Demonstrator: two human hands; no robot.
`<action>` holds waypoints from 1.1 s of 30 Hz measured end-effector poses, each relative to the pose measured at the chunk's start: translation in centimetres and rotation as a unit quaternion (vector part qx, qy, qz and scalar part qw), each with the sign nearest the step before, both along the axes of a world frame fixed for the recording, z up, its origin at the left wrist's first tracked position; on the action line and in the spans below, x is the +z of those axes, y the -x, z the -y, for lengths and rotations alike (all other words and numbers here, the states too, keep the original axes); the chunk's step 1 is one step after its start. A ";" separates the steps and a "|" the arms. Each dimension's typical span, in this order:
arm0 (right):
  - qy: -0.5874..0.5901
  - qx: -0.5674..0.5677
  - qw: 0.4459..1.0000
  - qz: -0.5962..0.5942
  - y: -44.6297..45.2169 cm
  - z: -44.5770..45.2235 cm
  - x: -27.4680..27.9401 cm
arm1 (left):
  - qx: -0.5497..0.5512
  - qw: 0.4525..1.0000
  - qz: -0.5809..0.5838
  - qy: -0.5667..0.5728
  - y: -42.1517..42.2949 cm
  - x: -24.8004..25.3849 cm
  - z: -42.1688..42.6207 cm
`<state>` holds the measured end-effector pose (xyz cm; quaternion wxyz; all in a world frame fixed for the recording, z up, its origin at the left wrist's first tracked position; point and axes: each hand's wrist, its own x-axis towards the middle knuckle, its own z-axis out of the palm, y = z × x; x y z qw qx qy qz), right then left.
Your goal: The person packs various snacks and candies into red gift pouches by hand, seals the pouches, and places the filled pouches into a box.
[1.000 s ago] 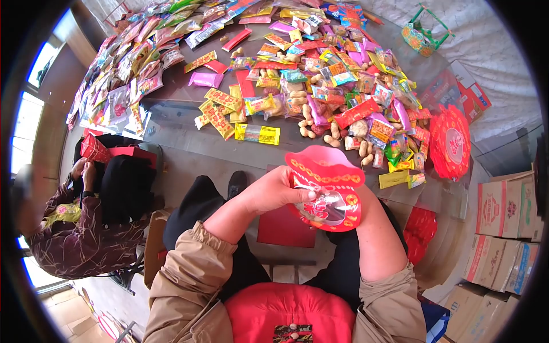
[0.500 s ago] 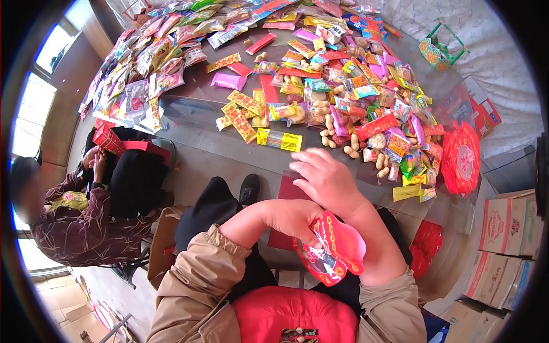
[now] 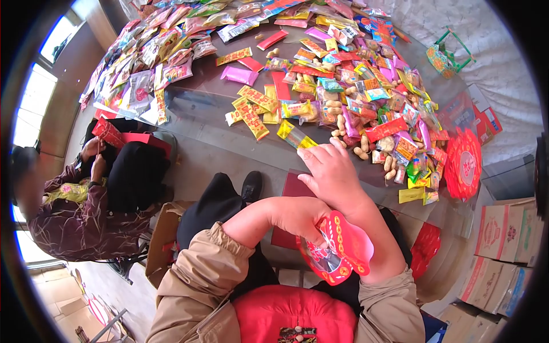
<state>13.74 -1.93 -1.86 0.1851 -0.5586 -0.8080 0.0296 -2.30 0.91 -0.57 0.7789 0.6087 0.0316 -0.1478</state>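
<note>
My left hand (image 3: 306, 220) grips a red gift pouch (image 3: 329, 257) with gold coin patterns and a clear window, close to my lap. The pouch's pink inner side shows at the right. My right forearm passes behind the pouch, and my right hand (image 3: 334, 174) reaches over the table edge, thumb apart from the fingers. Its fingertips touch the lower end of a clear packet with yellow ends (image 3: 296, 136). Just beyond lie yellow-and-red wrapped snack bars (image 3: 251, 119) and peanuts (image 3: 360, 153). The undersides of the right fingertips are hidden.
A glass-topped table (image 3: 194, 108) bears heaps of wrapped sweets (image 3: 154, 51). A stack of red pouches (image 3: 463, 163) lies at its right edge, a green-handled basket (image 3: 449, 54) behind. Another person (image 3: 86, 200) sits at left with a red box. Cartons (image 3: 503, 234) stand at right.
My right hand has moved forward to the clear packet with yellow ends, which has turned to a slant. The left hand keeps the red pouch, nearly in place. The view has shifted slightly.
</note>
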 end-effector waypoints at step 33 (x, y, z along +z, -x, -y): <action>-0.065 -0.127 0.989 -0.035 -3.8 1.6 1.7 | 0.064 0.992 -0.076 -0.076 -0.7 0.3 -0.4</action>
